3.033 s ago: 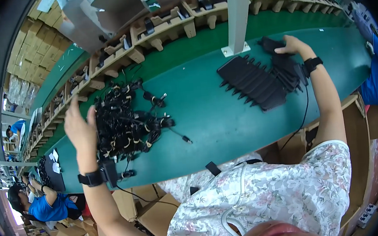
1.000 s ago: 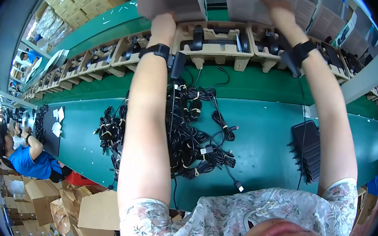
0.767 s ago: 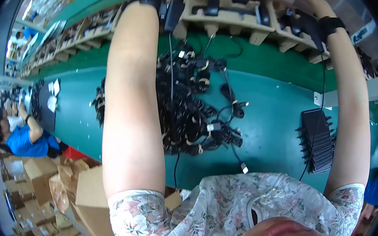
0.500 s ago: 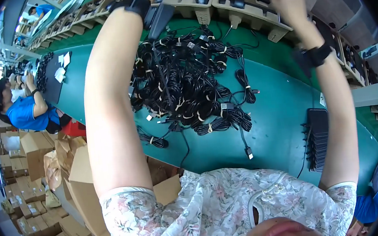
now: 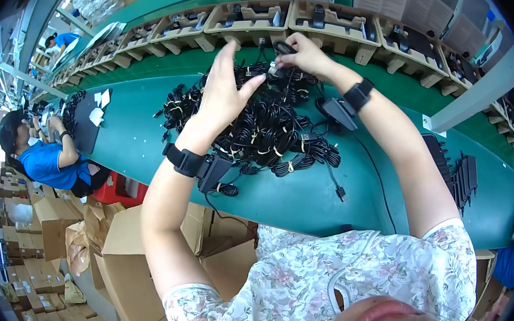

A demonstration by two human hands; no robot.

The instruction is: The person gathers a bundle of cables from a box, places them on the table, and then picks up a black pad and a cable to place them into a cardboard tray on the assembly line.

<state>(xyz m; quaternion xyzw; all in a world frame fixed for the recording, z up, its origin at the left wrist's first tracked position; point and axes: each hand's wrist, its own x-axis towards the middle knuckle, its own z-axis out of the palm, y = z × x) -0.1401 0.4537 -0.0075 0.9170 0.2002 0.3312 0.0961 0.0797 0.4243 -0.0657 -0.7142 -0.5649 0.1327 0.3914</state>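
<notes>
Left hand (image 5: 224,94) is wide open, empty, over cables (image 5: 266,128) banded so they don't tangle; right hand (image 5: 314,59) has a pinched grip on probably one coil (image 5: 284,48).

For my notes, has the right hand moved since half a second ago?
Yes. Judged against the grey post, the right hand has moved left and down in the view, to the far edge of the cable pile.

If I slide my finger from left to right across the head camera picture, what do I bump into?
Person in blue → red plastic thing → left hand → right hand → stack of flat black things.
</notes>
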